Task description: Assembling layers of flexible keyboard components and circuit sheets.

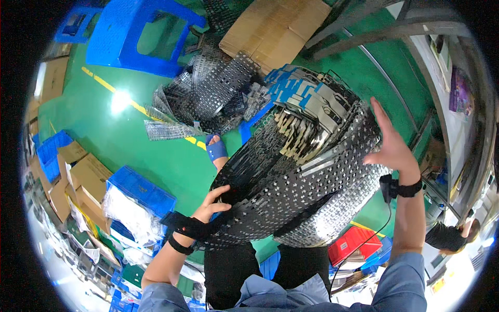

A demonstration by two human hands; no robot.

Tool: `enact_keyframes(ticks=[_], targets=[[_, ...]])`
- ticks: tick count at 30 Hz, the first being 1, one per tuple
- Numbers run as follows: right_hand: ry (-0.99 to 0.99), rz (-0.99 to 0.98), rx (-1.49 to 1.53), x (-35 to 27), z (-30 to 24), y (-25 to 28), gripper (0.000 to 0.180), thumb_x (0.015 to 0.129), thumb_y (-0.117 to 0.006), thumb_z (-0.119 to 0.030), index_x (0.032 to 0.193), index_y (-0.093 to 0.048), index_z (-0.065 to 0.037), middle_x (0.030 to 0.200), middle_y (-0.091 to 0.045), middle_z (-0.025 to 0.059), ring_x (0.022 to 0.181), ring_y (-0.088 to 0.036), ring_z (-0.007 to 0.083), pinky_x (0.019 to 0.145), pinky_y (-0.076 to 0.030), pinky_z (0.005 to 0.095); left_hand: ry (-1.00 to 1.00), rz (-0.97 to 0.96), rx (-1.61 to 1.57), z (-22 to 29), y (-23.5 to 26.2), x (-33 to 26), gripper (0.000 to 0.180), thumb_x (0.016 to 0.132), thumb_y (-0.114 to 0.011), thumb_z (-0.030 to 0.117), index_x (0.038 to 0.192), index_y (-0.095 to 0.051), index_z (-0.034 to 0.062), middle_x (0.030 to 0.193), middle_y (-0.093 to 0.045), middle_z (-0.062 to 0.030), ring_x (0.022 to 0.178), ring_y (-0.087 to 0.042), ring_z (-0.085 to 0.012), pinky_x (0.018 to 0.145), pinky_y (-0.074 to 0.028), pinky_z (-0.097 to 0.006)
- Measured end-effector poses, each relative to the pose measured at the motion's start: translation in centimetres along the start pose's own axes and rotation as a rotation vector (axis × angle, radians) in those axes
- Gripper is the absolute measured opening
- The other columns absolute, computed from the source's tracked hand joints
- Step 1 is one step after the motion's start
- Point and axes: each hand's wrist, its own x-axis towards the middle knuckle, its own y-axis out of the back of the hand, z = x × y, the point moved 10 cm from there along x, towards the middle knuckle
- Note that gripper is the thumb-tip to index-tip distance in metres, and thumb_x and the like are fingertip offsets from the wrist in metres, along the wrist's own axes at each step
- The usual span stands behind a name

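A large curved bundle of black and silver perforated strips (291, 192) fills the middle, bowed toward my body. My left hand (208, 208) grips its near left edge, with thumb and fingers over the rim; part of the grip is hidden. My right hand (392, 145) is open at the bundle's right side, its fingers stretched upward and thumb apart, the palm beside the strips. At the bundle's far end sits a thick stack of flat pale parts (327, 106) with blue pieces (291, 86) among them. Black bands circle both wrists, and a cable hangs from the right one.
A heap of loose perforated strips (208, 93) lies on the green floor beyond, near a blue plastic stool (112, 44) and a cardboard box (275, 31). Blue crates (140, 187) and cartons (88, 179) stand left. A red bin (353, 244) is near right; a person (447, 238) is farther right.
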Motion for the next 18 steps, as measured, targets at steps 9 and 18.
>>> enact_keyframes(ticks=[9,18], targets=[[-0.243,0.733,0.074,-15.2,1.4,-1.4,0.099,0.080,-0.069,-0.049,0.147,-0.020,0.004,0.150,-0.025,0.0246,0.140,-0.024,0.0363,0.115,-0.018,0.0437,0.168,-0.105,-0.541,1.0,4.8,2.8,0.098,0.071,-0.078,0.029,0.149,-0.024,0.0056,0.152,-0.024,-0.0191,0.141,-0.025,-0.0339,0.114,-0.024,-0.045],[-0.844,0.831,0.318,-24.7,5.2,-12.7,0.100,0.079,-0.075,-0.032,0.147,-0.013,0.005,0.148,-0.027,0.0251,0.138,-0.027,0.0312,0.114,-0.020,0.0409,0.572,-0.351,-0.665,-6.3,6.9,3.6,0.067,0.092,-0.054,0.028,0.148,-0.026,0.0038,0.138,-0.049,-0.0128,0.124,-0.049,-0.0235,0.106,-0.037,-0.042]])
